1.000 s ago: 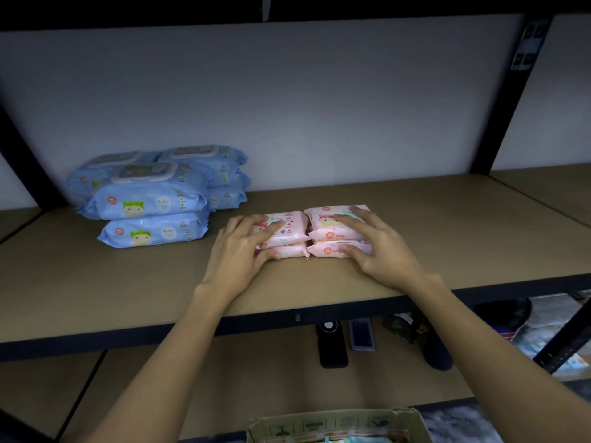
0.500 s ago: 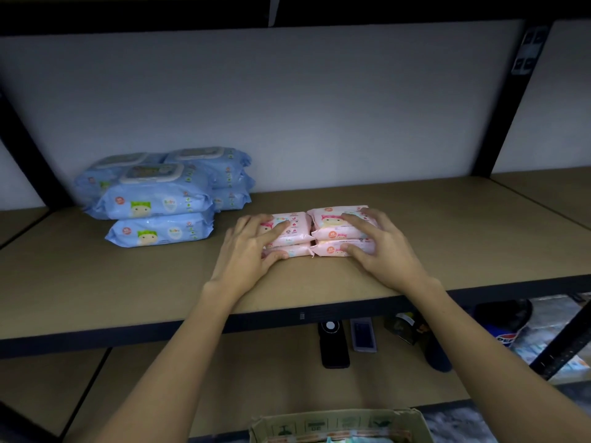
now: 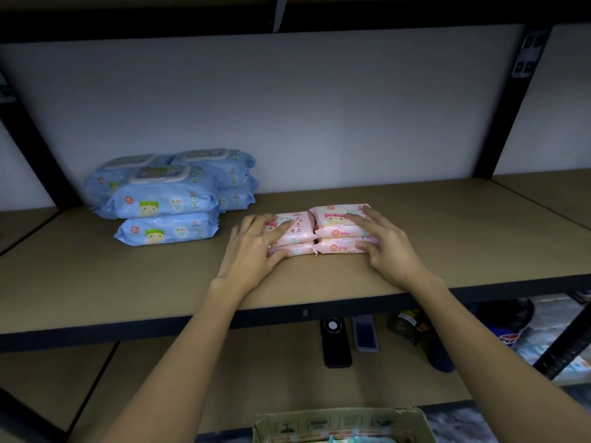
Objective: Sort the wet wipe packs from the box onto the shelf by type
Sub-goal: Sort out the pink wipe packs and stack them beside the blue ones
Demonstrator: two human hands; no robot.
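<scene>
While both hands lie on the pink packs (image 3: 319, 230), the relation that matters is that the packs sit straight ahead of them, mid-shelf and near the front edge, so neither arm has to reach across. The packs form two short stacks side by side, touching, each two high, with their long axes running left to right along the shelf (image 3: 447, 238). The left hand (image 3: 252, 251) covers the left stack, fingers fairly straight over the top pack and thumb against the front of the lower one. The right hand (image 3: 388, 247) does the same on the right stack, fingers spread across the top, thumb at the lower pack's front. Neither hand looks wrapped round a pack; they seem to be pressing and squaring the stacks. The blue packs (image 3: 166, 199) sit well apart to the left, stacked near the back wall. The box (image 3: 342, 423) lies below and toward the person, roughly between the forearms, so either hand could drop back to it equally easily.
</scene>
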